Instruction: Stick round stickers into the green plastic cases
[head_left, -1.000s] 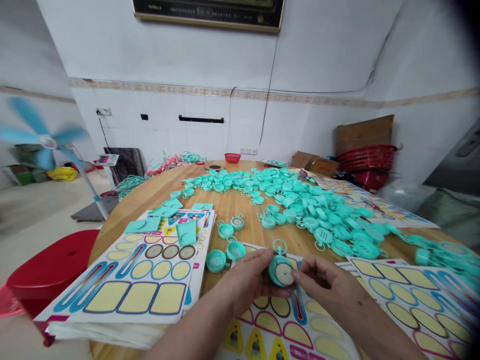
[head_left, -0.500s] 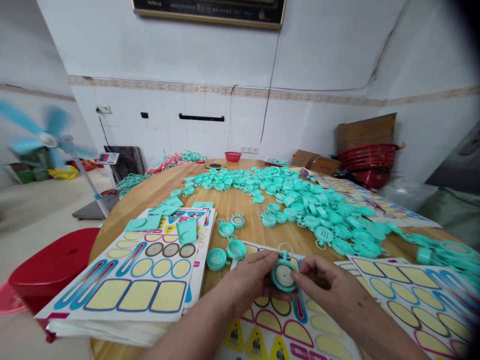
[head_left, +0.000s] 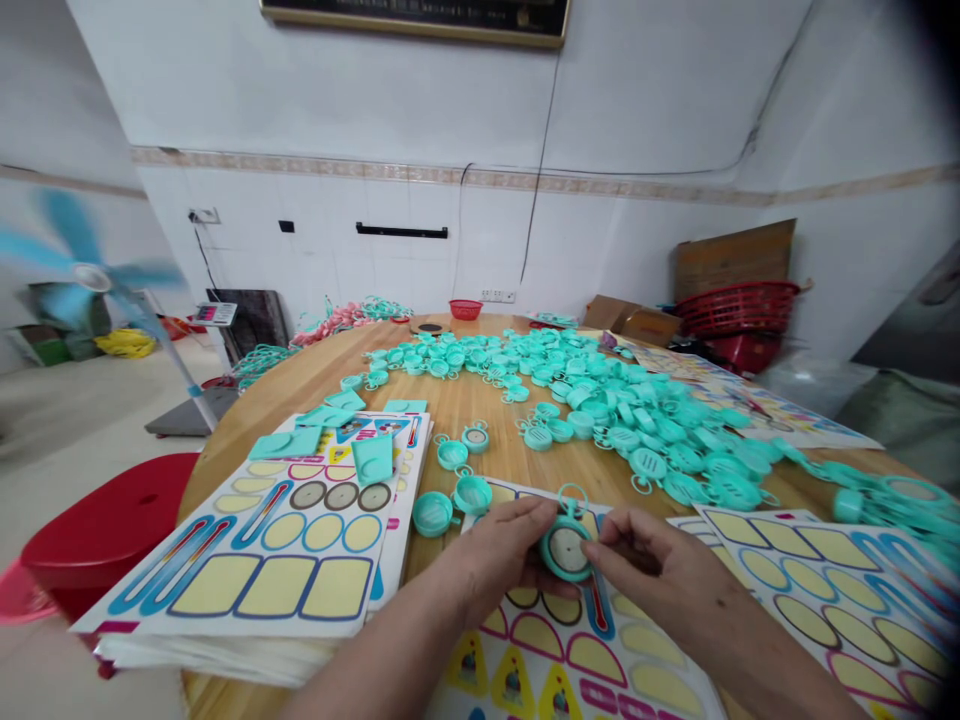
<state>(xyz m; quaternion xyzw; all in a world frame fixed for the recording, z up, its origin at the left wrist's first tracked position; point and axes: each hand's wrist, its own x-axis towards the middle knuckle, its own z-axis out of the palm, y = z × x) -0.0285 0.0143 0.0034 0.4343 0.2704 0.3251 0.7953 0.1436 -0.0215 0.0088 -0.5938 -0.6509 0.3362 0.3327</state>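
A round turquoise plastic case [head_left: 566, 550] with a ring loop on top and a cream paper disc in its face is held between my hands. My left hand [head_left: 499, 555] grips its left side, and the pinched fingers of my right hand [head_left: 637, 555] press at its right edge and the disc. Below them lies a printed sheet of cream-filled stickers [head_left: 577, 640]. Several matching open cases, such as one [head_left: 472, 494] and another [head_left: 433, 513], lie just left of my left hand.
A large heap of turquoise parts [head_left: 600, 385] covers the far side of the round wooden table [head_left: 315, 375]. A stack of sticker sheets [head_left: 240, 560] lies at left, with a red stool [head_left: 105, 510] beyond it. A fan [head_left: 90, 275] spins at left, and red baskets [head_left: 739, 310] stand at right.
The case has turned slightly in my hands, so its ring stands more upright and the disc faces me more. My right fingertips have shifted onto the disc. The view has tilted slightly.
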